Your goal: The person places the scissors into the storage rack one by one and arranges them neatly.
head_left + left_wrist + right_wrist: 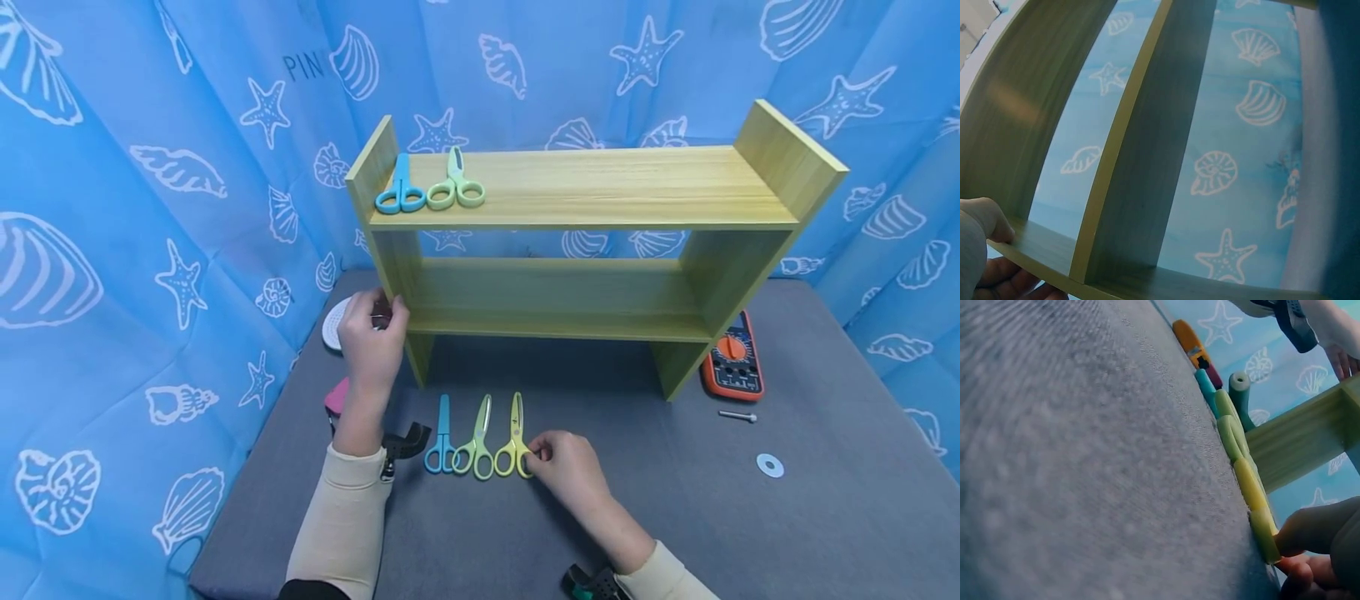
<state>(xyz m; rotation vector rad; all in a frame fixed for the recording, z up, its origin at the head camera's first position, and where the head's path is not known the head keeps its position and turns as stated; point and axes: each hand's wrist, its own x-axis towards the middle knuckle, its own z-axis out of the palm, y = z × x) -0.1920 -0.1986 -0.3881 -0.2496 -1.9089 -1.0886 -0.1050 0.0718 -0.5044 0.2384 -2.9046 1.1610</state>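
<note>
My left hand (372, 342) grips the left side panel of a two-tier wooden shelf (570, 325). In the left wrist view its thumb lies on the panel's inner face and the fingers bend round the outside. My right hand (572, 468) pinches the right handle ring of yellow scissors (516, 433), which lie flat on the table. Left of these lie green scissors (480, 437) and blue scissors (443, 433), blades toward the shelf. Another pair of blue scissors (401, 185) and light green scissors (455, 179) rest on the shelf's top board, at its left end.
Right of the shelf lie an orange multimeter (732, 358), a bolt (738, 416) and a flat washer (769, 465). A round white object (334, 325) and a pink object (337, 396) are by my left arm. A blue shell-print curtain (225, 267) surrounds the grey table (825, 533).
</note>
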